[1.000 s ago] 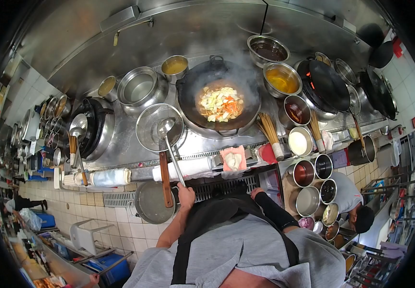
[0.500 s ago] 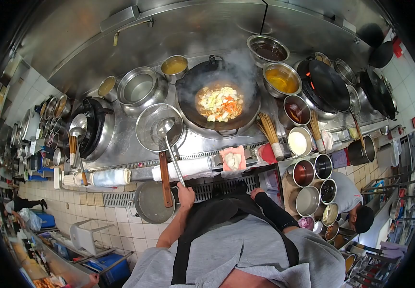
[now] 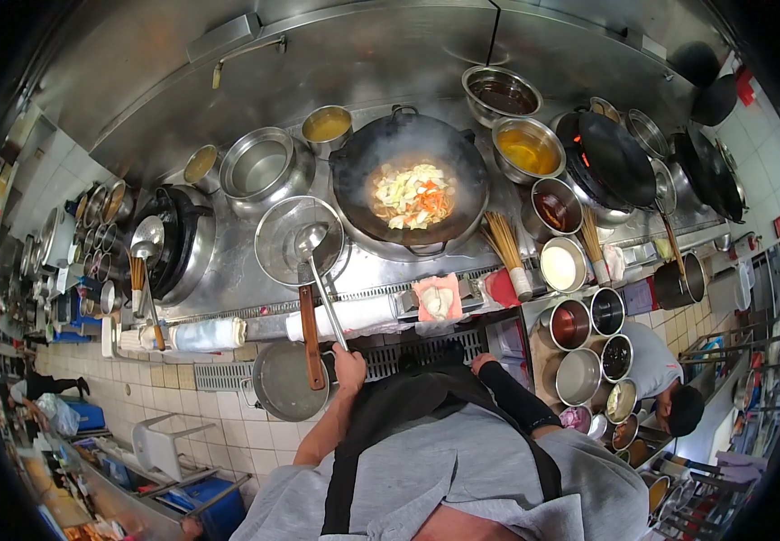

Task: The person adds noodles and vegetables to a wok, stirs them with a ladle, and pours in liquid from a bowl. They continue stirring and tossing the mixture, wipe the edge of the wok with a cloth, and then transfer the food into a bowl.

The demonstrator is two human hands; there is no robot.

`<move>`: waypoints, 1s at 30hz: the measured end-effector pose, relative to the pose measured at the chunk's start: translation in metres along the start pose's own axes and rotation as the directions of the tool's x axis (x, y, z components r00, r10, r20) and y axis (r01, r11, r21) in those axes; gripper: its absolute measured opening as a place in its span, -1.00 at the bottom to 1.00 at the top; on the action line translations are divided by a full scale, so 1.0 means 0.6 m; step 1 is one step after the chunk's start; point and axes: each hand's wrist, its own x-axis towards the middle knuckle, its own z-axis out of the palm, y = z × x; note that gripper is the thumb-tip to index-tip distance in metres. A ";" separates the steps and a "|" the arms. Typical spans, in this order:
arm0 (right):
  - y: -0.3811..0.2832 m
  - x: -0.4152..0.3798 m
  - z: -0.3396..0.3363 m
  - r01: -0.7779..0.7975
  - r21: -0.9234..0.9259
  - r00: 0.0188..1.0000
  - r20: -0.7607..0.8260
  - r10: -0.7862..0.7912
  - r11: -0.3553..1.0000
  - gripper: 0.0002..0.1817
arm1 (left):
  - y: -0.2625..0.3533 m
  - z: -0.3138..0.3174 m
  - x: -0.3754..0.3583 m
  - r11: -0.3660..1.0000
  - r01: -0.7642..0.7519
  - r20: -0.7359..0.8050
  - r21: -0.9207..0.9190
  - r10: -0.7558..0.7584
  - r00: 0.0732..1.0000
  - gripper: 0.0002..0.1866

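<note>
My left hand (image 3: 349, 368) is closed round the handle end of a long metal ladle (image 3: 327, 293). The ladle's bowl rests over a round mesh strainer (image 3: 273, 239), whose wooden handle (image 3: 311, 338) points toward me. My right hand (image 3: 482, 362), below a black sleeve, is low by the stove's front edge; its fingers are too small and partly hidden to read. Ahead of me, a large black wok (image 3: 363, 194) holds steaming sliced cabbage (image 3: 422, 185) with orange carrot strips (image 3: 435, 198). Neither hand touches the wok.
Pots of liquid (image 3: 259, 167) stand behind the strainer. To the right are an oil bowl (image 3: 527, 149), a bamboo brush (image 3: 503, 243) and several seasoning containers (image 3: 570, 325). A pan (image 3: 286, 383) sits low at left. Another person (image 3: 656, 365) bends at the right.
Steam above the wok has thinned and shifted. My hands, the ladle and the strainer stay in place. A person's hand at the lower left edge has moved.
</note>
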 end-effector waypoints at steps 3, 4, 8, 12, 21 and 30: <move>-0.016 -0.011 -0.016 0.104 -0.252 0.995 0.035 -0.098 0.962 -0.65 | -0.002 0.001 0.000 1.000 -0.004 -0.010 -0.020 0.004 1.000 -0.66; 0.000 0.019 0.011 0.224 -0.410 0.974 0.084 -0.208 0.884 -0.67 | -0.002 0.003 0.000 1.000 -0.008 -0.027 -0.030 0.008 1.000 -0.67; -0.044 -0.022 -0.046 0.338 0.059 0.934 0.096 -0.343 0.939 -0.71 | -0.021 0.023 0.020 0.947 0.153 0.021 -0.282 -0.153 0.988 -0.72; -0.161 -0.101 -0.183 0.381 0.379 0.867 0.171 -0.468 0.844 -0.68 | -0.028 0.034 0.043 0.884 0.108 -0.072 -0.454 -0.157 0.985 -0.81; -0.444 -0.244 -0.409 0.527 0.749 0.729 -0.156 -0.666 0.402 -0.59 | 0.210 -0.181 -0.057 0.362 0.183 0.238 -0.914 0.114 0.965 -0.91; -0.447 -0.362 -0.476 0.249 0.968 0.868 -0.228 -0.441 -0.011 -0.82 | 0.248 -0.322 -0.068 0.806 0.132 0.721 -0.578 0.427 0.546 -0.67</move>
